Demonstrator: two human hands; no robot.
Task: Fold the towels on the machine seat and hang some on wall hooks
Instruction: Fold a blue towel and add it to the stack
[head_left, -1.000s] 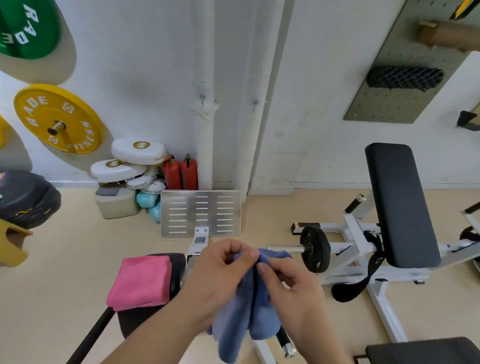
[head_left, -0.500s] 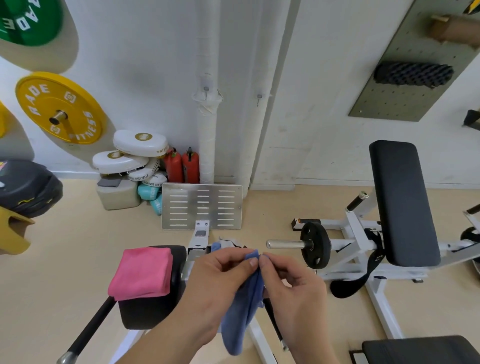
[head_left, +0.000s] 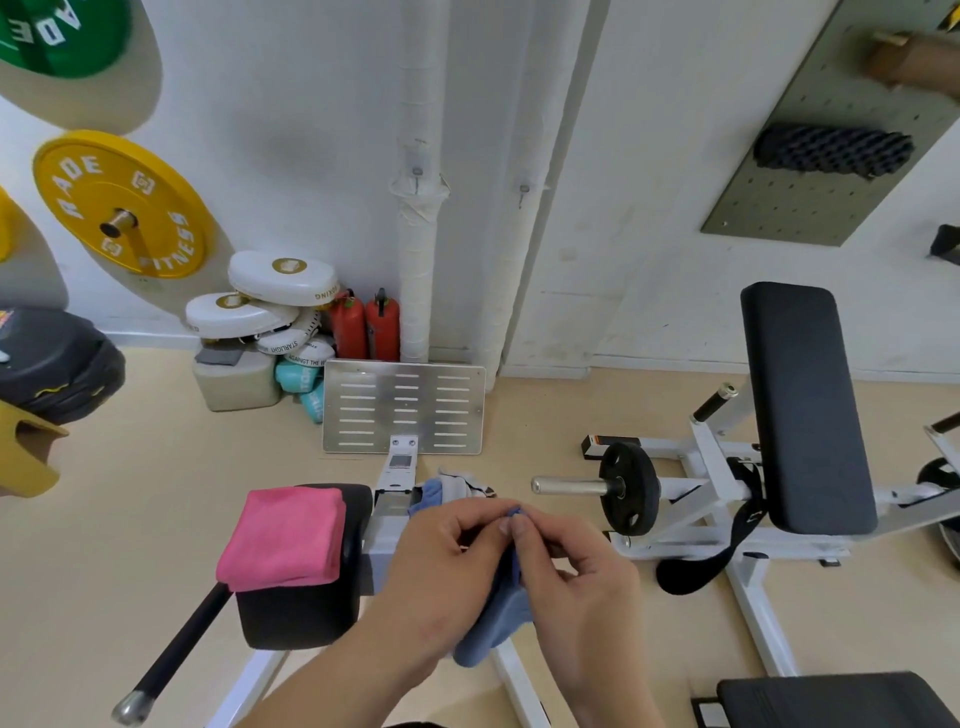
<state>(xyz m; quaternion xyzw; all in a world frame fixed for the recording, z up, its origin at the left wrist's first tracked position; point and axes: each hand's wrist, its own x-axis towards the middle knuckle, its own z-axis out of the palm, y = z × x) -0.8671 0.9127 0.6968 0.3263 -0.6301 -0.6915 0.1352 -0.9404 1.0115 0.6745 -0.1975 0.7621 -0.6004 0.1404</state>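
Blue towel (head_left: 496, 626): a small, thin, soft cloth. It is judged light and limp, so it will sag and twist wherever it is not held. It is not fragile and unlikely to slip from a pinch.
Where to hold: judged best along the top edge, with 2 pinch points drawn apart so the edge pulls straight. For hanging, a corner would suit. Whether it has a loop cannot be told.
Left hand (head_left: 447, 566): fingers curled, with thumb and forefinger pinching the top edge of the blue towel.
Right hand (head_left: 582, 577): fingers curled, pinching the same edge. Its fingertips meet those of the left hand.
Towel against the hands: a small tip shows just above the meeting fingertips. The rest hangs down between the 2 palms and out below them, in the air in front of the machine.
Pink towel (head_left: 283, 535): folded into a neat block on the black seat (head_left: 296, 618), left of the left hand and apart from it.
Other cloth: a crumpled white and blue bundle (head_left: 462, 480) lies on the white frame just beyond the hands.
Hooks: 2 small hooks (head_left: 417, 172) on the wall, well above and beyond both hands.
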